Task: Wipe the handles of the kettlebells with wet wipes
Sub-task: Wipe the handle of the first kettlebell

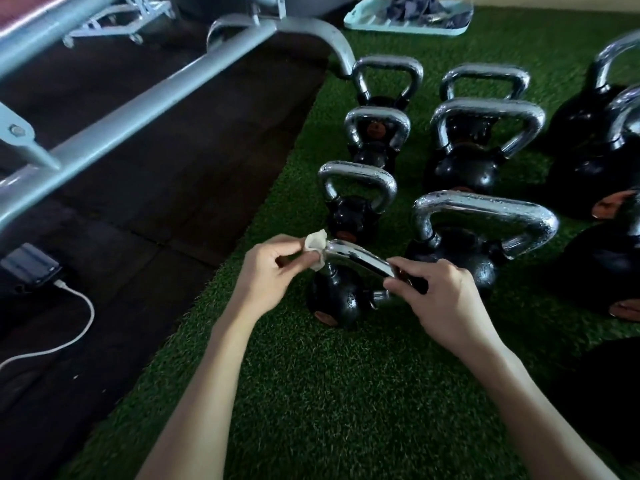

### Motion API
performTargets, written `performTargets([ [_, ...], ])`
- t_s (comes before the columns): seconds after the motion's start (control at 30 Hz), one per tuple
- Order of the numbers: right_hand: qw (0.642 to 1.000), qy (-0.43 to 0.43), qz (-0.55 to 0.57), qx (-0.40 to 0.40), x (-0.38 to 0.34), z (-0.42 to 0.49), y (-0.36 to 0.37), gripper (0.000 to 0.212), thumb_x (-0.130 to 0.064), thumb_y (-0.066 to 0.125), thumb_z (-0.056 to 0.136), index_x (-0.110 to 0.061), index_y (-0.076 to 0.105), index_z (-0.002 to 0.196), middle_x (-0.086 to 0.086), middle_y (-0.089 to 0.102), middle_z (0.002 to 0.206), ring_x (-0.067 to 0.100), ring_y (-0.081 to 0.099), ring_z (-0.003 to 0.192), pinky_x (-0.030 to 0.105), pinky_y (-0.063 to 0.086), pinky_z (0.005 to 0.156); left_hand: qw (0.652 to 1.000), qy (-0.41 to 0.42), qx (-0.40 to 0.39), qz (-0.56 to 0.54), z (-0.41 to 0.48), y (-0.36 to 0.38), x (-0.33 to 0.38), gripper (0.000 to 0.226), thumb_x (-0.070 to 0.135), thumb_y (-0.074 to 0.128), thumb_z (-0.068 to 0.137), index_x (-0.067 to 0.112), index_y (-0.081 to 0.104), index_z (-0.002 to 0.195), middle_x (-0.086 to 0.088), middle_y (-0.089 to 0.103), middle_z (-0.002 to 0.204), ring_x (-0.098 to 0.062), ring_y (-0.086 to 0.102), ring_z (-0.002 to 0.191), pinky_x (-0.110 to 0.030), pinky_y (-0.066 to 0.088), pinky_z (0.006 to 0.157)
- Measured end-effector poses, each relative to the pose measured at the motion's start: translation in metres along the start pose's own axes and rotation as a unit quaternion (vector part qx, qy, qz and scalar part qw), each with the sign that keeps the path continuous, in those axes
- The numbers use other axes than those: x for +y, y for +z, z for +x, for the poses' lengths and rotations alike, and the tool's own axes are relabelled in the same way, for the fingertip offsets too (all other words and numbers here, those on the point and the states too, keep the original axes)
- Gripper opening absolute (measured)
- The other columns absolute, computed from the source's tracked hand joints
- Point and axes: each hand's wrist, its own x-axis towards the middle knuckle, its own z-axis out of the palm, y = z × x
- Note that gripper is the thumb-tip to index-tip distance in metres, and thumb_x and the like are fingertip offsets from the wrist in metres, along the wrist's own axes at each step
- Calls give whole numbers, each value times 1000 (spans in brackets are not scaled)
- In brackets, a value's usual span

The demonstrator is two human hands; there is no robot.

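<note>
Several black kettlebells with chrome handles stand in rows on green artificial turf (311,393). The nearest small kettlebell (337,299) is tilted toward me. My left hand (273,271) pinches a crumpled white wet wipe (316,244) against the left end of its chrome handle (360,259). My right hand (438,292) grips the right end of the same handle, thumb and fingers curled round it. Behind it stands another small kettlebell (353,202), and to the right a larger kettlebell (481,233).
A grey metal bench frame (138,109) runs across dark rubber flooring on the left. A phone (31,266) with a white charging cable (69,327) lies there. A pale blue tray (408,24) with cloth sits at the back. More large kettlebells (595,143) crowd the right.
</note>
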Motion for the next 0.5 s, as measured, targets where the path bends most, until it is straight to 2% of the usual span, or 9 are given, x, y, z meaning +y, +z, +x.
performTargets([
  [0.07, 1000, 2, 8, -2, 1, 2, -1, 38, -43, 75, 88, -34, 71, 125, -15, 73, 111, -4, 62, 80, 21, 52, 73, 1000, 2, 17, 1, 1, 6, 2, 25, 28, 73, 89, 11, 80, 106, 6, 75, 103, -10, 70, 99, -22, 52, 85],
  [0.13, 1000, 5, 24, -1, 1, 0, -1, 39, -39, 77, 87, -30, 72, 124, -14, 74, 115, -16, 59, 75, 4, 47, 69, 999, -33, 26, -3, -2, 14, -4, 24, 29, 75, 89, 14, 80, 107, 10, 75, 100, -1, 69, 95, -17, 50, 81],
  [0.17, 999, 8, 37, 1, 0, -1, 0, 39, -37, 78, 86, -29, 73, 123, -14, 74, 114, -19, 58, 71, 1, 45, 67, 998, -58, 32, -5, -6, 20, -8, 21, 27, 75, 90, 15, 80, 106, 14, 74, 95, 5, 66, 86, -14, 46, 75],
  [0.23, 998, 13, 58, 7, -2, -4, 5, 39, -35, 80, 85, -27, 73, 122, -13, 74, 115, -22, 59, 70, -2, 44, 67, 993, -101, 55, -21, -11, 33, -11, 17, 23, 76, 90, 14, 81, 104, 18, 67, 80, 9, 57, 68, -9, 38, 63],
  [0.27, 998, 13, 64, 8, -4, -5, 7, 39, -35, 80, 85, -25, 74, 122, -13, 73, 116, -25, 58, 73, -4, 43, 68, 991, -109, 71, -28, -11, 38, -10, 17, 23, 76, 90, 14, 81, 104, 18, 66, 78, 9, 56, 66, -9, 37, 62],
  [0.4, 995, 28, 97, -15, -6, -3, 11, 42, -39, 80, 84, -29, 72, 124, -15, 71, 122, -12, 62, 101, -6, 40, 78, 988, -59, 140, -32, -5, 42, 3, 20, 22, 78, 89, 15, 80, 107, 10, 75, 97, -2, 69, 90, -14, 50, 78],
  [0.43, 993, 33, 109, -26, -6, -3, 12, 42, -39, 79, 84, -30, 71, 124, -16, 71, 122, -10, 62, 105, -6, 41, 79, 987, -55, 147, -32, -5, 41, 5, 20, 22, 78, 89, 15, 80, 108, 9, 76, 96, -3, 70, 89, -14, 50, 78],
  [0.5, 990, 40, 127, -45, -6, -1, 14, 41, -39, 77, 87, -31, 70, 126, -18, 72, 118, -13, 63, 101, -5, 42, 76, 987, -85, 133, -37, -6, 40, 6, 21, 24, 75, 92, 15, 79, 110, 2, 74, 85, -2, 64, 70, -9, 44, 66],
])
